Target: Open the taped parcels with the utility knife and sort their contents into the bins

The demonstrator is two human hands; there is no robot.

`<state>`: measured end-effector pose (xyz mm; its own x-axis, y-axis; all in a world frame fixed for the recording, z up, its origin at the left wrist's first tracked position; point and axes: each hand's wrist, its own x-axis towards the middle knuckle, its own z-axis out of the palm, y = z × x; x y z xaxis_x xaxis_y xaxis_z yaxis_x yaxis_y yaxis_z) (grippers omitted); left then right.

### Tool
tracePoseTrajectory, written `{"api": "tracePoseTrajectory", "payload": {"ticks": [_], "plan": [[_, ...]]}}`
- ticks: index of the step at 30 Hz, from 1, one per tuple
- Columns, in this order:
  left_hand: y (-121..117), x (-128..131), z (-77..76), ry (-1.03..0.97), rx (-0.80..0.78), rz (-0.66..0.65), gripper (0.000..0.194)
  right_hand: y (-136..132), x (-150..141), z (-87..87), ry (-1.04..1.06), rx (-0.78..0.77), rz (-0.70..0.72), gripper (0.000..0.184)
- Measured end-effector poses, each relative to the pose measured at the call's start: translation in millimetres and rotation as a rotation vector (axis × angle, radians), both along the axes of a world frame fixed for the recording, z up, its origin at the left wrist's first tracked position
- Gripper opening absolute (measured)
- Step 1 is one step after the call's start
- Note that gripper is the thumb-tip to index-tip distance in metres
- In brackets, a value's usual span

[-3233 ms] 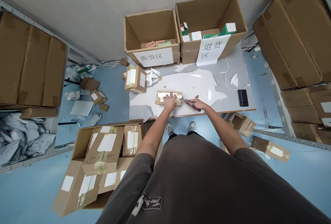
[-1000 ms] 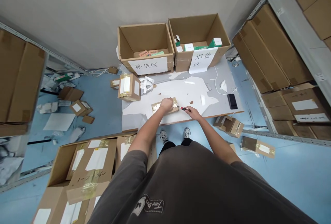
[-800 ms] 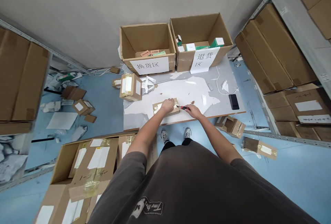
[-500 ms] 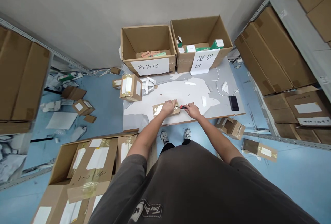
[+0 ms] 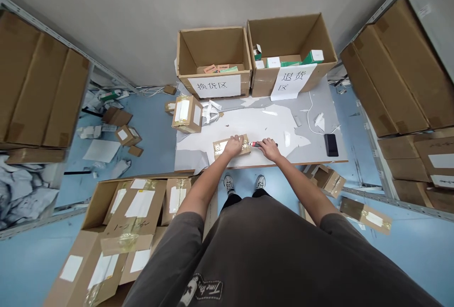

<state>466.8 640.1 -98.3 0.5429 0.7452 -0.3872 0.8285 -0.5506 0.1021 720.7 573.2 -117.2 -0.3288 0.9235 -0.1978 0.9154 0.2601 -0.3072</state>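
Observation:
A small taped cardboard box (image 5: 219,148) with a white label lies flat near the front edge of the table. My left hand (image 5: 234,145) is closed over its top and holds it down, hiding the middle of the box. In my right hand (image 5: 268,148) is a red and black utility knife (image 5: 255,144), pointing left. The knife's tip is at the right end of the box; whether it touches the tape is too small to tell.
Two open cartons with paper signs, an exchange carton (image 5: 214,87) and a return carton (image 5: 289,82), stand at the table's back. A taped box (image 5: 187,114) stands left, a black phone (image 5: 331,145) right. Large cartons (image 5: 133,207) sit at the lower left; shelves flank both sides.
The camera view has shifted, so the table appears farther right. The knife has drawn slightly rightward, from over the box to its right end. My left hand stays on the box.

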Motion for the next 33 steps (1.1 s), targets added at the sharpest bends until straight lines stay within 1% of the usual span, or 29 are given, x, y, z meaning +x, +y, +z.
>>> {"api": "tracePoseTrajectory", "payload": {"ticks": [5,14,23,28,33], "plan": [[-10,-3,6.2,0.001,-0.004,0.024,0.065,5,3,-4.5,0.038,-0.003,0.029,0.046],[-19,-1,13.2,0.017,-0.004,0.022,0.061,5,6,-3.7,0.042,-0.008,0.081,0.046],[-26,-2,11.5,0.005,0.008,0.054,0.058,11,4,-4.7,0.047,-0.015,0.083,0.045],[-26,-4,13.1,-0.007,-0.022,0.076,0.057,17,7,-3.9,0.075,-0.021,0.087,0.044],[-32,-4,11.1,-0.024,-0.008,0.076,0.054,22,2,-1.7,0.061,-0.013,0.095,0.044]]}}
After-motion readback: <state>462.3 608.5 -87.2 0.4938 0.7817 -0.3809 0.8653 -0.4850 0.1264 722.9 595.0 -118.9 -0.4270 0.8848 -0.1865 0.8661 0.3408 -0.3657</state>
